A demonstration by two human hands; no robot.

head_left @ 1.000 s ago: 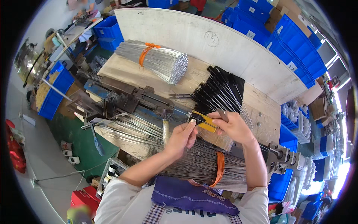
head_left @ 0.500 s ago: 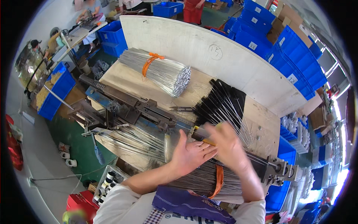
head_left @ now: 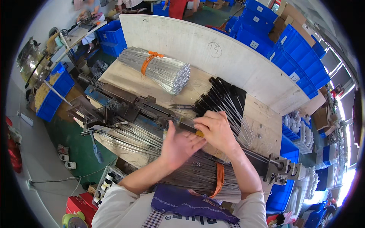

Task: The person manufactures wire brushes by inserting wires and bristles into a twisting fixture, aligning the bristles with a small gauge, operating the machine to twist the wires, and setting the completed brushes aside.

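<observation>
I see a tall stack of blue plastic bins (head_left: pixel 289 49) at the top right, behind the white board; some of the bins have small white labels (head_left: pixel 255 44) on their fronts, little squares with dark marks; one more white label (head_left: pixel 293 77) sits lower on that stack. On the white board (head_left: pixel 197 45) I see a small mark drawn in a circle (head_left: pixel 215 49), dark on white. Brown cardboard boxes (head_left: pixel 289 13) stand above the bins at the top; another brown box (head_left: pixel 315 104) lies at the right beside the board. More blue bins (head_left: pixel 110 36) stand at the top left, with no labels I can see. I see no screens.
</observation>
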